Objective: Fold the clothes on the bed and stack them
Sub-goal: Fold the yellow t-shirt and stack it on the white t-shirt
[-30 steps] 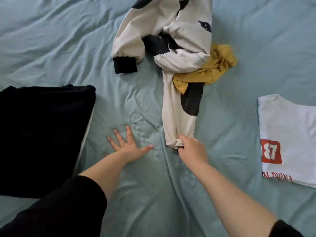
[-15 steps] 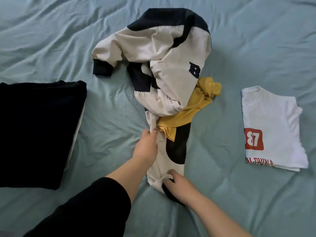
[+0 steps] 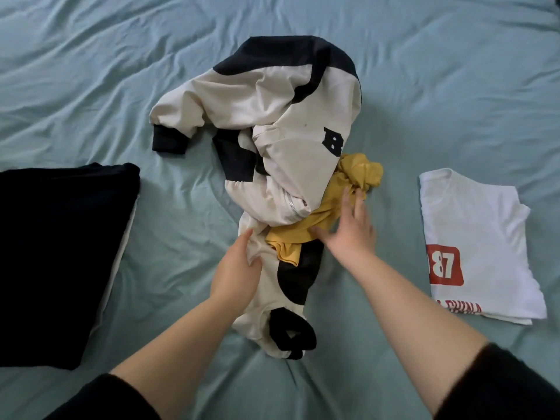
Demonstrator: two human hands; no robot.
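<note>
Cream-and-navy jacket (image 3: 303, 95), crumpled on bed (image 3: 91, 71), sleeve (image 3: 266, 286) gripped by left hand (image 3: 239, 268); right hand (image 3: 351, 234), lately off the cuff (image 3: 291, 331), now lies open-fingered on the yellow top (image 3: 360, 174) tangled under the jacket, likely to free it; folded tee (image 3: 472, 225) right of jacket.

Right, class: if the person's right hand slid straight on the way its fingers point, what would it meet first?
Probably the bunched yellow garment, just beyond the right hand's straight fingers; the cream and black jacket lies past it. The hand's height above the cloth is unclear.
</note>
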